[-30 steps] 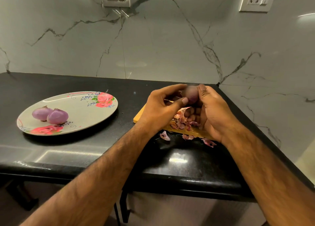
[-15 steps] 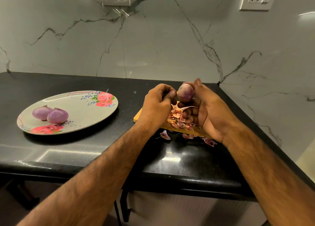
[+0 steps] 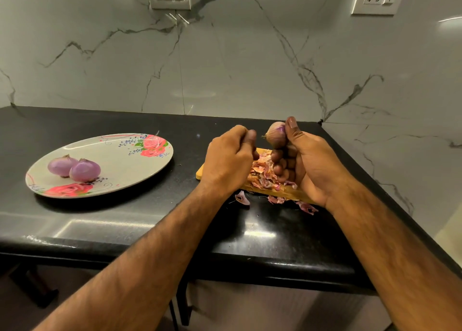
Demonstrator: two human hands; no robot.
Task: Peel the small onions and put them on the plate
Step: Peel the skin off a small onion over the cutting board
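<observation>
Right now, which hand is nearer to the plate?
Left. The left hand is just right of the plate, apart from it; the right hand, holding an onion, is farther right.

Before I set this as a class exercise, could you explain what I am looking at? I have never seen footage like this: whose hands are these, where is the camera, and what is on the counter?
There is no machine here. A person works with bare hands, and one camera worn on their head looks forward and down, so both arms enter from the bottom of the picture. The right hand grips a small onion, raised above a wooden board heaped with onion skins. The left hand is curled beside it, with nothing visible in it. Further left on the black counter stands a flowered plate holding two peeled onions that touch each other.
</observation>
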